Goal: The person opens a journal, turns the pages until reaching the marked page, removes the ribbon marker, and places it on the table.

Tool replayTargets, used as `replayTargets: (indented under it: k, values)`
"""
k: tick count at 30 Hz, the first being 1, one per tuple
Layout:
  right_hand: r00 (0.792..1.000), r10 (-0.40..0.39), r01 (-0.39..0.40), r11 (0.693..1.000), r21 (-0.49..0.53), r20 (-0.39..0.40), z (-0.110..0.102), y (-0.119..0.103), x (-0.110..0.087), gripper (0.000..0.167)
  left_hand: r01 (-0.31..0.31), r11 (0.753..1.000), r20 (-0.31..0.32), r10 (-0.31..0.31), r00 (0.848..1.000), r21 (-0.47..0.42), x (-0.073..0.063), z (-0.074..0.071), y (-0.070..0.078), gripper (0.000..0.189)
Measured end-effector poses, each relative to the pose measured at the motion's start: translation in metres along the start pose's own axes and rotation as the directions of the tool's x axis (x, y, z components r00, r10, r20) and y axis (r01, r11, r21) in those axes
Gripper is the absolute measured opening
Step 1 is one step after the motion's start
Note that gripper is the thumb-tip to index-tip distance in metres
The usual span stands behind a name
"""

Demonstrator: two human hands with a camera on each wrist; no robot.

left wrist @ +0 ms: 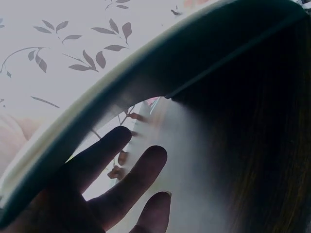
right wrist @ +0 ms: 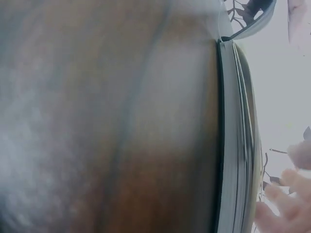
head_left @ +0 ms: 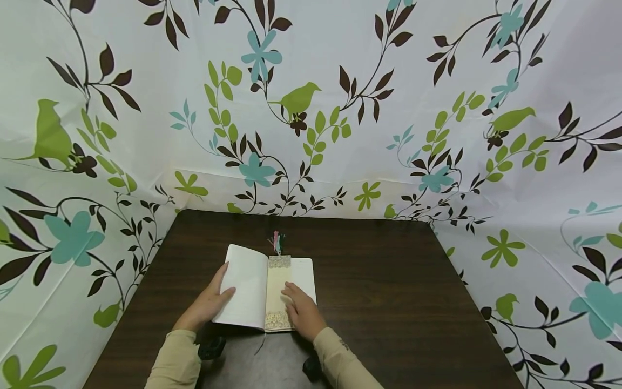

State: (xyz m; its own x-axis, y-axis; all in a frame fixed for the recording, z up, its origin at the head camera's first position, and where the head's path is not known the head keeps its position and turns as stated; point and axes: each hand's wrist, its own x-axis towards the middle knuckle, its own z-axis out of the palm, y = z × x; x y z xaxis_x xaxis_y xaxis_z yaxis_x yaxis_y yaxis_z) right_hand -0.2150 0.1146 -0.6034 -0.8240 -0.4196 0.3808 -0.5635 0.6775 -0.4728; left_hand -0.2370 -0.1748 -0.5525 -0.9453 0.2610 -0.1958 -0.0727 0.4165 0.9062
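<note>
An open notebook [head_left: 245, 286] lies on the table with its left side raised. My left hand [head_left: 206, 302] grips that side, thumb on the blank page; in the left wrist view its fingers [left wrist: 138, 177] spread beneath the dark cover [left wrist: 146, 68]. Along the right page, beside the fold, lies a cream bookmark [head_left: 278, 286] with patterned ends. A pink and teal tassel [head_left: 277, 241] extends past its top. My right hand [head_left: 304, 310] is over the bookmark's right edge, fingers loosely bent; whether they touch it I cannot tell. The right wrist view shows the notebook's page edges [right wrist: 235, 141].
The dark wooden table [head_left: 384, 286] extends around the notebook. Behind it and at both sides hangs a white cloth [head_left: 340, 32] printed with leaves, birds and flowers. A thin ribbon [head_left: 260, 344] hangs from the notebook's lower edge.
</note>
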Motion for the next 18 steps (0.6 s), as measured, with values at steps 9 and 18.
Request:
replayTargets:
  k: [9, 18]
  values:
    - [0.945, 0.326, -0.325, 0.939, 0.11, 0.015, -0.009, -0.004, 0.008, 0.03, 0.008, 1.0, -0.006, -0.008, 1.0, 0.0, -0.002, 0.0, 0.004, 0.083]
    - [0.905, 0.359, -0.413, 0.87, 0.27, 0.229, -0.012, -0.012, 0.02, 0.043, -0.005, 1.0, -0.003, 0.005, 1.0, -0.005, -0.001, 0.0, 0.004, 0.081]
